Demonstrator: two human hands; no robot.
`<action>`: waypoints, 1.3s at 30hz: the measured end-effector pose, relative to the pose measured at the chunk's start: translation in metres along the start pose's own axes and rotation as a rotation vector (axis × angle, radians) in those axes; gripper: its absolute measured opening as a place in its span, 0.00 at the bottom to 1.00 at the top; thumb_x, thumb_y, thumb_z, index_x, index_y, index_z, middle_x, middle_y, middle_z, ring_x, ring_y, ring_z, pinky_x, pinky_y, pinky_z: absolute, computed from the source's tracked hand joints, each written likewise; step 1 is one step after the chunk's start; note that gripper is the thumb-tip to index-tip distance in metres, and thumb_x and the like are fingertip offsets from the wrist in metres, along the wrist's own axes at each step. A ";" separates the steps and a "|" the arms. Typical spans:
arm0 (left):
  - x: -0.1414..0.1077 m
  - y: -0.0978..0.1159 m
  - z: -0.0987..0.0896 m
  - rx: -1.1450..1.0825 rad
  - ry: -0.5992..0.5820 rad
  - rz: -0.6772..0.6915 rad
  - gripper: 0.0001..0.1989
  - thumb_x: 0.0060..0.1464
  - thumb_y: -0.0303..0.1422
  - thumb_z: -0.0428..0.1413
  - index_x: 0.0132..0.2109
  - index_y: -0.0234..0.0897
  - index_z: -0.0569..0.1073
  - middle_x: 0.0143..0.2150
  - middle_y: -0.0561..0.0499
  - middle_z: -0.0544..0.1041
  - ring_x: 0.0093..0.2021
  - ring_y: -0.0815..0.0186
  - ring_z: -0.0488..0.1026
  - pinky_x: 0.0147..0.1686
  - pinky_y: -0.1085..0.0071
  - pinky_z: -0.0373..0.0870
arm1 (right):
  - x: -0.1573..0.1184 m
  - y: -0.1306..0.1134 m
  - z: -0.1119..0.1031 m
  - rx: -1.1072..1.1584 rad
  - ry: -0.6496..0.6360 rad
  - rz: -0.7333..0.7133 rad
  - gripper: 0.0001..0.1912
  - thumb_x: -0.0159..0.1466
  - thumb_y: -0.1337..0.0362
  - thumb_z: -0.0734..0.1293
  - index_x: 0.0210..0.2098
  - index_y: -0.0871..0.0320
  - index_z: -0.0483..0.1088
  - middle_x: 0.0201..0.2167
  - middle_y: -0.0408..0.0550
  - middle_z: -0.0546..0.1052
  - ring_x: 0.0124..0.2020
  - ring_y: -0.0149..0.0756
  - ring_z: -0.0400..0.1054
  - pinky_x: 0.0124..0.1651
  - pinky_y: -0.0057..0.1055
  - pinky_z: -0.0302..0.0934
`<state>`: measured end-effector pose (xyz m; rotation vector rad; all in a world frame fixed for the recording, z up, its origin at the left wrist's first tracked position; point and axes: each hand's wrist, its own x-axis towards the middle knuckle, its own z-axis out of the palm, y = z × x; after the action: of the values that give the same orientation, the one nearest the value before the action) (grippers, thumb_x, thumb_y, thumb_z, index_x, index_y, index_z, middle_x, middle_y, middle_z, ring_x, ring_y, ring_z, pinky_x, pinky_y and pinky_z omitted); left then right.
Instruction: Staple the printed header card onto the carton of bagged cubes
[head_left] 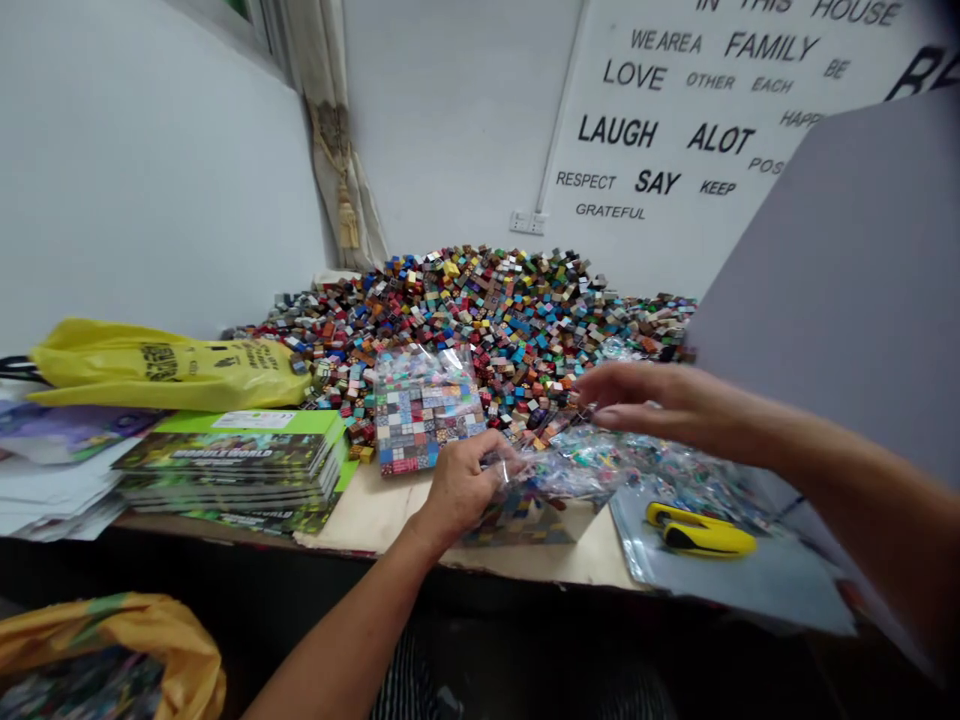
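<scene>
My left hand is closed on the upper edge of a clear plastic bag. Coloured cubes show through the bag, which stands near the table's front edge. To the right, my right hand hovers over crinkled small plastic packets with colourful bits inside. Its fingers are stretched out and slightly blurred, with nothing visible in them. Just behind my left hand, a second clear bag lies packed with patterned cubes in tidy rows. A large heap of small coloured cubes rises behind both bags.
A yellow and black stapler rests on clear plastic sleeves at the right. On the left are stacked green booklets and a yellow bag. An orange sack stands below the table edge. A pale panel rises at right.
</scene>
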<state>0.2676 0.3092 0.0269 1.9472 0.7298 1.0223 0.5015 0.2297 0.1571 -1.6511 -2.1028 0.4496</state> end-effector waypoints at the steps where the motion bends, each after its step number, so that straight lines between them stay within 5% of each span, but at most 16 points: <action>1: 0.000 0.000 0.000 -0.001 -0.007 -0.008 0.10 0.52 0.39 0.58 0.31 0.36 0.75 0.27 0.54 0.75 0.30 0.66 0.69 0.32 0.72 0.60 | -0.011 0.012 -0.002 0.059 0.160 0.031 0.24 0.58 0.47 0.70 0.52 0.48 0.73 0.51 0.48 0.77 0.51 0.46 0.70 0.51 0.39 0.66; 3: 0.000 0.000 -0.001 -0.009 -0.016 -0.039 0.11 0.52 0.40 0.59 0.30 0.36 0.75 0.26 0.54 0.74 0.28 0.67 0.68 0.30 0.73 0.59 | -0.030 0.042 0.011 0.255 0.267 0.147 0.34 0.51 0.48 0.75 0.56 0.47 0.69 0.58 0.51 0.72 0.57 0.49 0.66 0.54 0.43 0.65; 6: 0.000 0.001 -0.001 -0.018 -0.032 -0.082 0.12 0.52 0.42 0.59 0.31 0.35 0.74 0.25 0.54 0.73 0.26 0.68 0.66 0.28 0.73 0.59 | -0.039 0.079 0.057 0.628 0.100 0.270 0.46 0.44 0.51 0.79 0.59 0.50 0.64 0.63 0.55 0.67 0.59 0.51 0.65 0.56 0.47 0.65; 9: 0.001 0.002 -0.001 -0.016 -0.034 -0.078 0.12 0.52 0.41 0.59 0.31 0.35 0.74 0.26 0.54 0.73 0.28 0.68 0.68 0.30 0.73 0.61 | -0.028 0.090 0.097 0.840 0.153 0.200 0.38 0.45 0.52 0.79 0.55 0.52 0.69 0.60 0.54 0.70 0.54 0.47 0.69 0.53 0.43 0.66; 12: 0.002 0.005 -0.002 -0.016 -0.027 -0.067 0.10 0.52 0.39 0.59 0.31 0.36 0.74 0.29 0.53 0.75 0.31 0.67 0.70 0.33 0.73 0.63 | -0.015 0.086 0.113 0.880 0.265 0.183 0.20 0.48 0.51 0.78 0.36 0.55 0.76 0.46 0.50 0.79 0.45 0.43 0.72 0.44 0.37 0.66; 17: 0.003 0.007 0.000 -0.022 0.003 -0.066 0.09 0.52 0.37 0.59 0.31 0.36 0.75 0.30 0.53 0.76 0.32 0.67 0.71 0.35 0.73 0.64 | -0.010 0.088 0.126 0.873 0.468 0.213 0.17 0.52 0.47 0.75 0.30 0.54 0.75 0.29 0.45 0.78 0.29 0.34 0.66 0.34 0.32 0.60; 20: 0.003 0.008 0.001 -0.011 0.004 -0.065 0.09 0.52 0.38 0.59 0.31 0.36 0.75 0.30 0.52 0.76 0.33 0.67 0.71 0.36 0.72 0.64 | -0.013 0.090 0.124 0.877 0.485 0.212 0.17 0.53 0.47 0.74 0.30 0.54 0.75 0.27 0.44 0.75 0.28 0.34 0.65 0.32 0.31 0.59; 25: 0.003 0.007 0.002 0.042 -0.021 -0.077 0.09 0.52 0.38 0.59 0.31 0.36 0.74 0.30 0.53 0.76 0.33 0.66 0.71 0.35 0.72 0.64 | -0.017 0.089 0.096 0.753 0.057 0.121 0.30 0.44 0.54 0.79 0.47 0.51 0.76 0.48 0.49 0.77 0.48 0.46 0.71 0.46 0.36 0.66; 27: 0.003 0.008 0.001 0.077 -0.011 -0.072 0.09 0.53 0.38 0.59 0.32 0.36 0.74 0.30 0.53 0.76 0.33 0.66 0.71 0.35 0.72 0.64 | -0.016 0.088 0.094 0.707 0.010 0.148 0.30 0.44 0.53 0.79 0.46 0.52 0.77 0.47 0.50 0.78 0.47 0.47 0.72 0.47 0.38 0.67; 31: 0.006 0.023 -0.003 0.266 -0.080 -0.046 0.10 0.55 0.41 0.59 0.33 0.38 0.74 0.32 0.54 0.77 0.34 0.66 0.72 0.36 0.71 0.63 | -0.015 0.086 0.108 0.747 0.155 0.210 0.24 0.49 0.49 0.77 0.41 0.55 0.79 0.37 0.50 0.81 0.38 0.44 0.75 0.42 0.39 0.69; 36: 0.015 0.048 0.004 0.639 -0.222 0.034 0.28 0.35 0.47 0.71 0.43 0.40 0.75 0.38 0.50 0.78 0.39 0.57 0.73 0.37 0.67 0.64 | -0.014 0.084 0.120 0.749 0.299 0.153 0.21 0.47 0.47 0.76 0.35 0.55 0.80 0.37 0.51 0.82 0.38 0.46 0.75 0.42 0.41 0.70; 39: 0.020 0.047 0.013 0.680 -0.264 0.086 0.22 0.40 0.41 0.70 0.43 0.41 0.78 0.41 0.48 0.78 0.43 0.55 0.73 0.38 0.67 0.63 | -0.012 0.085 0.124 0.740 0.384 0.082 0.17 0.49 0.48 0.76 0.32 0.52 0.81 0.36 0.51 0.82 0.40 0.46 0.75 0.46 0.43 0.69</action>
<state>0.2946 0.2957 0.0702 2.6492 0.9236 0.5749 0.5108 0.2393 0.0063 -1.2512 -1.3542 0.7535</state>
